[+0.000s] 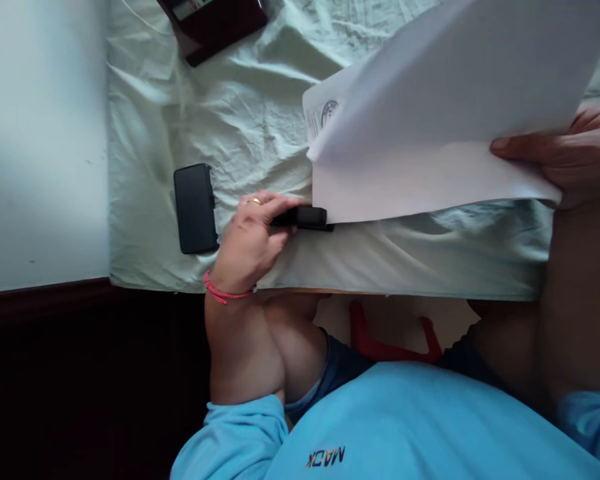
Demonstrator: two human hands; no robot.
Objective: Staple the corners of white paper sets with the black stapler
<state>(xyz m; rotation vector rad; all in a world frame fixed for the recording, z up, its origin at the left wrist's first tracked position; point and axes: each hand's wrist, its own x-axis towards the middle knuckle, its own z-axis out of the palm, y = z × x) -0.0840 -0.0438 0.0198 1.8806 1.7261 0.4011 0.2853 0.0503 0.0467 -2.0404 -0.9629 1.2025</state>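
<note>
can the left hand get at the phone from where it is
Probably yes. The left hand grips a small black stapler at the corner of the papers, and the phone lies flat on the sheet right beside its knuckles with nothing between. It would have to let go first.

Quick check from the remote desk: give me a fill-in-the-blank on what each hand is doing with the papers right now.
1. The left hand presses a black ____ at the corner of the papers.
2. The right hand holds the papers by their ____ edge.
3. The phone lies on the sheet, ____ of the left hand.
4. The left wrist wears a ____ band.

Missing words: stapler; right; left; pink
</note>
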